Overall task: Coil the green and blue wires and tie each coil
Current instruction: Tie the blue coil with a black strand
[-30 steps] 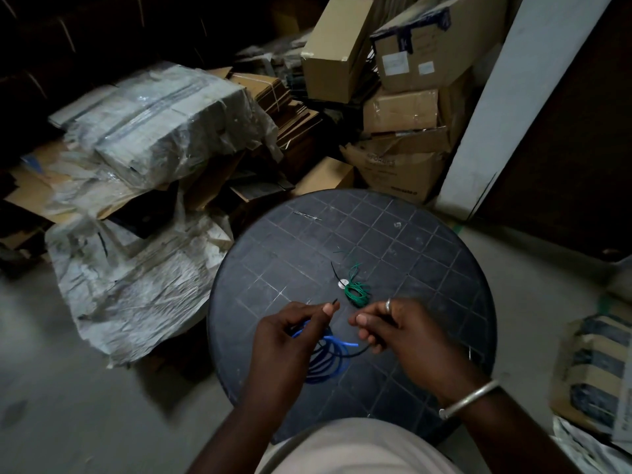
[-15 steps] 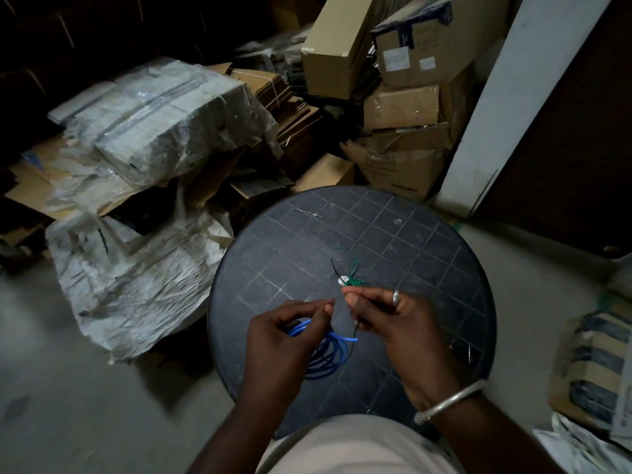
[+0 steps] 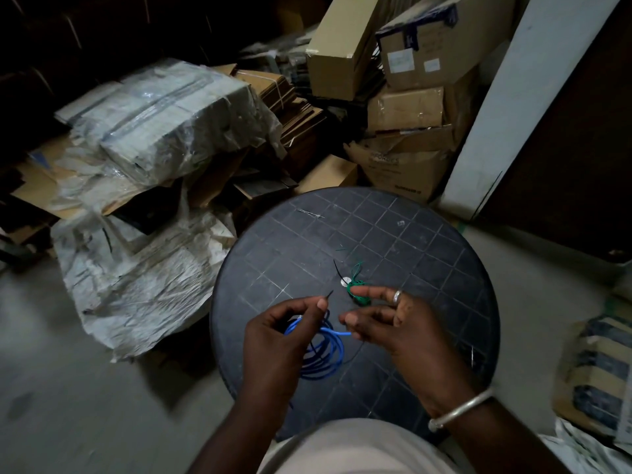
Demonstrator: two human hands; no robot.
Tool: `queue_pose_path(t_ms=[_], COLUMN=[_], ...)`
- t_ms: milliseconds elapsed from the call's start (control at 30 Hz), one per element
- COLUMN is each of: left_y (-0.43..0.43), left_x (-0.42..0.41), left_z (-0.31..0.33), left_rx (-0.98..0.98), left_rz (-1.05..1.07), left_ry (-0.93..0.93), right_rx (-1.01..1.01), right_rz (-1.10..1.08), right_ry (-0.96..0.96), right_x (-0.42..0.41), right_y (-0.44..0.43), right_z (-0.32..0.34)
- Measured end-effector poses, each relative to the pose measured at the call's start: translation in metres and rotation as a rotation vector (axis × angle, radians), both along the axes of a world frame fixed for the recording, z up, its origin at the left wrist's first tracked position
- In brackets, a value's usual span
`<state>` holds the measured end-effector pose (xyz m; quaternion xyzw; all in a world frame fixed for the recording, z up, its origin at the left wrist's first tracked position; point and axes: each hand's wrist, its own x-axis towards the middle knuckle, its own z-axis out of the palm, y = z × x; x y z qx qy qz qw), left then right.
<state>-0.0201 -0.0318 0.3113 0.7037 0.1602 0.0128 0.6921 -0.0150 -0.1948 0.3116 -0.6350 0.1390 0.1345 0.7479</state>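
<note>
A blue wire coil (image 3: 323,354) hangs over the round black table (image 3: 427,254), held in my left hand (image 3: 277,340). That hand also pinches a thin black tie whose tip (image 3: 329,295) sticks up past the fingertips. My right hand (image 3: 400,328) is beside it with fingers spread; the free end of the blue wire reaches its fingertips, and a thin black strand runs under its palm. A small green wire coil (image 3: 357,290) with a black tie and a white tag lies on the table just beyond my right fingers.
Cardboard boxes (image 3: 407,114) are stacked behind the table. A plastic-wrapped bundle (image 3: 164,121) and crumpled sheeting (image 3: 136,285) lie to the left. A white board (image 3: 506,97) leans at the right. More packages (image 3: 595,374) sit at the right edge.
My right hand has let go of its pinch and spread its fingers, moving slightly right. The left hand keeps the blue coil and the black tie end.
</note>
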Motion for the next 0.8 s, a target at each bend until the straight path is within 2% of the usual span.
queue_pose_path(t_ms=[167,300,400,567,800], left_y=[0.0,0.0,0.0,-0.003,-0.008], left_x=[0.0,0.001,0.0,-0.002,-0.003], left_z=[0.002,0.004,0.003,0.002,0.003], left_rx=[-0.005,-0.006,0.008,0.002,0.024], left_rz=[0.025,0.034,0.018,-0.036,-0.116], left_ry=[-0.017,-0.025,-0.019,-0.044,-0.132], right_rx=[-0.216,-0.224,-0.177,0.076,0.016], right_rz=[0.214,0.307,0.18,-0.075,-0.154], right_ry=[0.008,0.026,0.021,0.0,-0.056], right_x=[-0.006,-0.008,-0.003,0.004,0.0], right_y=[-0.004,-0.014,-0.019,-0.011,0.002], right_z=[-0.004,0.006,0.016,0.023,0.026])
